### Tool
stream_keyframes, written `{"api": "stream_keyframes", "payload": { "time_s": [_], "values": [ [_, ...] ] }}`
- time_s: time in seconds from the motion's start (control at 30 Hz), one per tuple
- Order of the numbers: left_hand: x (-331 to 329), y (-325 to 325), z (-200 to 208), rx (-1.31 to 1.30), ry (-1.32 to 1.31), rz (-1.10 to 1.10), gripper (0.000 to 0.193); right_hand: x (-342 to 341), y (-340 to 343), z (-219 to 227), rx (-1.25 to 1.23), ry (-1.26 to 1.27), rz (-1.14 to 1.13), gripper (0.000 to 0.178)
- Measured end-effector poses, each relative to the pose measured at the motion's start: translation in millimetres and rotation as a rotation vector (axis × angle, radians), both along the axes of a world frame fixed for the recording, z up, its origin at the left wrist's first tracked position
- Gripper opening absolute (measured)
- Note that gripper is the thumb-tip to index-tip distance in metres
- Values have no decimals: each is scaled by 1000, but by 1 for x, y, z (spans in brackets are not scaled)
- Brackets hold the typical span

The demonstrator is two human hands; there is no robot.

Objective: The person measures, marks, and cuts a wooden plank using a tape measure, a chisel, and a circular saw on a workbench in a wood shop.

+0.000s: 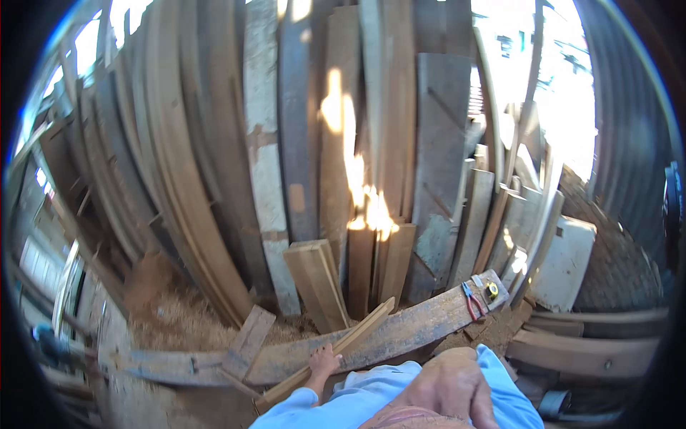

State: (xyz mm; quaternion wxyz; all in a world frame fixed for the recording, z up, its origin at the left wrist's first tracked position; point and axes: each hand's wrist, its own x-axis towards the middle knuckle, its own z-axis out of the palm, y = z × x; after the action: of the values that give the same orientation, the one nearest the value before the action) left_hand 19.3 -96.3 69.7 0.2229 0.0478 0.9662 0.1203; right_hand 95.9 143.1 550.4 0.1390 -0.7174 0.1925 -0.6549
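- The left hand point(325, 361) grips a long, narrow, light-brown wooden strip point(364, 323) – fingers bent over its upper edge.
- That strip slants over the near edge of the desk point(407, 329), a long, weathered grey-brown plank, its lower end beside the blue sleeve point(300, 409).
- The right hand cannot be made out clearly, so I cannot tell its state.
- At the desk's right end lie red-and-blue metal pliers point(472, 303) and, just beside them, a yellow-and-black tape measure point(491, 289).
- Toward its left, a short, flat brown board point(250, 339) lies tilted across the surface.
- Behind the desk, loose tan sawdust point(196, 318) covers the ground.
- Tall brown and grey timber planks point(168, 164) lean in a close row – one pale, paint-flaked board point(268, 193) among them, sunlight patching others.
- At right stand a whitish rectangular panel point(564, 263) and a dark corrugated sheet wall point(629, 121).
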Motion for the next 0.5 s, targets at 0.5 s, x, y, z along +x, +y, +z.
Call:
{"api": "stream_keyframes", "payload": {
  "time_s": [0.5],
  "values": [
    [-53,-85,-17,155,-194,-35,78,-60,-79,2,104,371,-61,54]
  ]
}}
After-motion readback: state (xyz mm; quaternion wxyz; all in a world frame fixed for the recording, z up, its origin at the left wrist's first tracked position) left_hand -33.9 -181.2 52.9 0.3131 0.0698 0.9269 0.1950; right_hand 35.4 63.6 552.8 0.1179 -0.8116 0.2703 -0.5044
